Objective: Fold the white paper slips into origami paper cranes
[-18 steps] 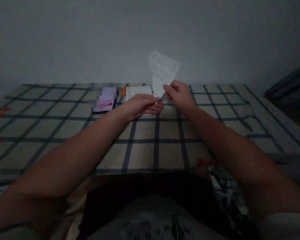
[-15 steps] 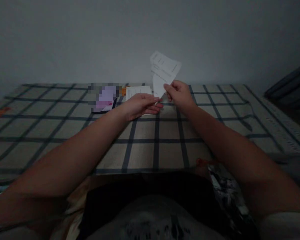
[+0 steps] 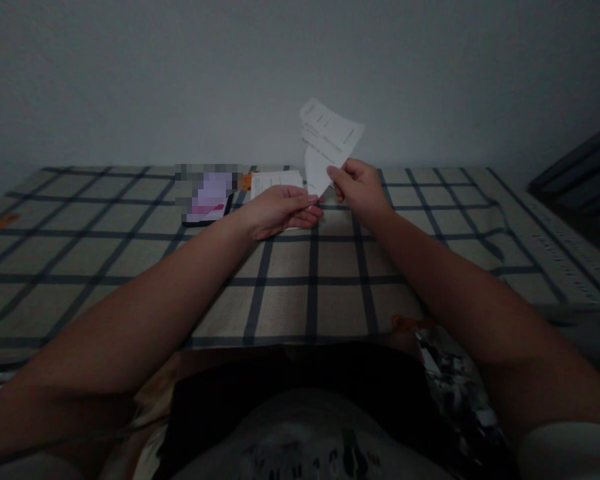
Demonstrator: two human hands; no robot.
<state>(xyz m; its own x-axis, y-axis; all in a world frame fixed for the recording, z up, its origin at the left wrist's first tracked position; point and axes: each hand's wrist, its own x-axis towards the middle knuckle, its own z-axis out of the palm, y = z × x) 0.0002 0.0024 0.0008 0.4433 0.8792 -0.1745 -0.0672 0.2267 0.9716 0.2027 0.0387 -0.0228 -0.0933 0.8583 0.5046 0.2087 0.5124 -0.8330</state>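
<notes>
A white printed sheet of paper [image 3: 330, 137] is held up above the far side of the table, tilted and slightly bent. My right hand [image 3: 360, 187] pinches its lower right edge between thumb and fingers. At the sheet's bottom corner, my left hand [image 3: 285, 210] grips it with the thumb on top and the other fingers below. Beneath and behind my left hand lie more white printed papers [image 3: 277, 179], partly covered by that hand.
A checked cloth [image 3: 285, 300] covers the table, which meets a grey wall [image 3: 180, 80] at the back. Left of the papers lies a phone-like object [image 3: 213, 193] with a pale purple face, partly pixelated. Dark slatted furniture [image 3: 580, 173] stands at the right.
Both hands keep nearly the same place and grip. The top of the sheet has risen very slightly and bends a little more.
</notes>
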